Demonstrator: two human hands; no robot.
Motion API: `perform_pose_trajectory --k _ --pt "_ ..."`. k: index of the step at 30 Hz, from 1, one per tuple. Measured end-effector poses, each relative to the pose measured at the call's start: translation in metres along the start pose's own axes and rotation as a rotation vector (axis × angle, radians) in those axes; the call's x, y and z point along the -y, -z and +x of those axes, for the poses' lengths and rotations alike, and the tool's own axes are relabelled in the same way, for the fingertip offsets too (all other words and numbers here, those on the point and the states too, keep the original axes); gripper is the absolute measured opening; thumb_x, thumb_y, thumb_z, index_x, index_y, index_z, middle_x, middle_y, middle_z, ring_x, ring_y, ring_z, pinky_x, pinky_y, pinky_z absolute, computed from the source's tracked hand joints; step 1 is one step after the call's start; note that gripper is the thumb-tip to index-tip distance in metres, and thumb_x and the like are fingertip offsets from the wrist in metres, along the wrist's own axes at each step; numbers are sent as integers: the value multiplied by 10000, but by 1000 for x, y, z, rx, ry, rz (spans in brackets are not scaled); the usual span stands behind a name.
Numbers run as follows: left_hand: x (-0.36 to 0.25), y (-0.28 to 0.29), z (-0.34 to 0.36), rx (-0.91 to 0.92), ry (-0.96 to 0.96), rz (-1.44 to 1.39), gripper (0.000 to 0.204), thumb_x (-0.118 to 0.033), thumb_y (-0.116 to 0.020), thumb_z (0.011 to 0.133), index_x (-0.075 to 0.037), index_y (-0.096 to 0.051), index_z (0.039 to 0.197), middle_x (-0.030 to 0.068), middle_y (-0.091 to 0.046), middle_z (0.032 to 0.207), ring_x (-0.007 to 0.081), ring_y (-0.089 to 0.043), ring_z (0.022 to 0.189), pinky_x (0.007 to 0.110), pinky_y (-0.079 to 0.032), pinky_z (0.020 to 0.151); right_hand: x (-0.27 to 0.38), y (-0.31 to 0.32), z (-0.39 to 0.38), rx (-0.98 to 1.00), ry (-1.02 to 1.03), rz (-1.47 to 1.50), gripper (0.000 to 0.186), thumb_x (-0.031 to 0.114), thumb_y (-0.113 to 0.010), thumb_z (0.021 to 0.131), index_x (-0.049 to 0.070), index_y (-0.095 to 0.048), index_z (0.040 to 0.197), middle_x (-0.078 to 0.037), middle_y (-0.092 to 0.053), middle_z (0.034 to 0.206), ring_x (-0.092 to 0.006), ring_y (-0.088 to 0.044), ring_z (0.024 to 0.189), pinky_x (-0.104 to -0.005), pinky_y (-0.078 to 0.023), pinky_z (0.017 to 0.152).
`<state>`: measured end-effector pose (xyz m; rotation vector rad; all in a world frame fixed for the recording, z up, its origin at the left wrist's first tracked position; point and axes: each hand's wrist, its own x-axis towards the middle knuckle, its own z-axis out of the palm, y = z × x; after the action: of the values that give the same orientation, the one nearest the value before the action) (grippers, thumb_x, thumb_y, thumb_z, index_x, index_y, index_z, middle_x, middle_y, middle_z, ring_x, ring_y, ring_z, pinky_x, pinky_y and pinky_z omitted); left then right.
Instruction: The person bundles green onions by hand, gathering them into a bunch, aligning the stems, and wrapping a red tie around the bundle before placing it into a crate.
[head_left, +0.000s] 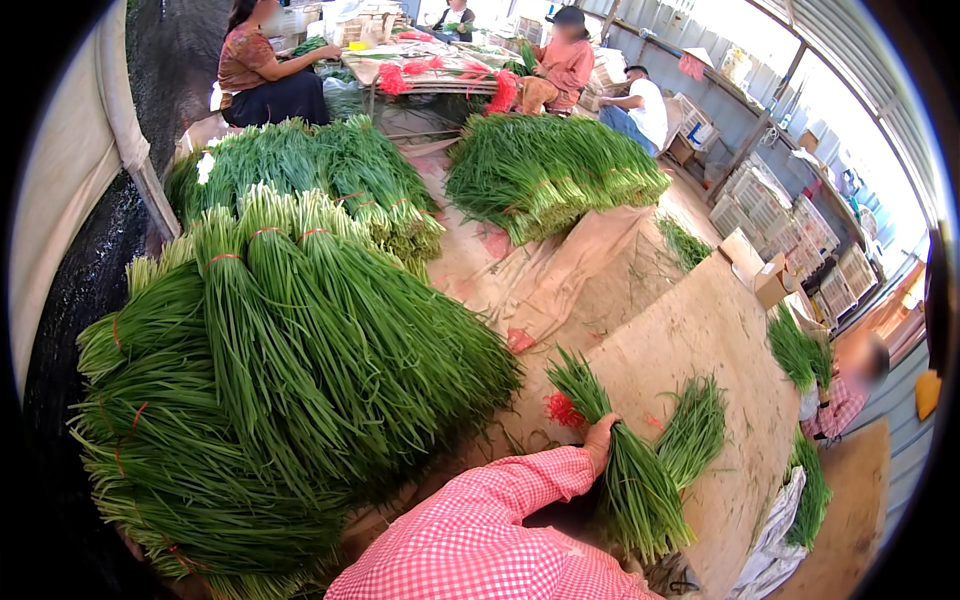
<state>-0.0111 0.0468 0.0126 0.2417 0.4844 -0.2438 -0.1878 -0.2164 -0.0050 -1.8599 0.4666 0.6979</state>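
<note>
Your left hand [600,445] grips a slender-leaved green bundle [637,487] extending either side; tangled red strands [563,409] sit left of your hand.

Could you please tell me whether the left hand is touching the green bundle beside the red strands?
Touching. The head view shows the left hand pressed against the leaves of the green bundle, with no gap between.

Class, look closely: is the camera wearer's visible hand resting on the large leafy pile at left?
No, the hand grips a separate leafy bundle, right of the large leafy pile.
</note>
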Motion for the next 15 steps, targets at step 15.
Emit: perform_pose_trajectory --k 15 --pt "-3 3 -3 89 80 0 242 -278 -537 770 -45 -563 713 101 -580 598 242 -576 518 357 -501 516 -34 10 -10 -15 53 104 212 209 -578 865 5 -596 922 -102 -625 890 -151 -586 730 -280 -478 673"
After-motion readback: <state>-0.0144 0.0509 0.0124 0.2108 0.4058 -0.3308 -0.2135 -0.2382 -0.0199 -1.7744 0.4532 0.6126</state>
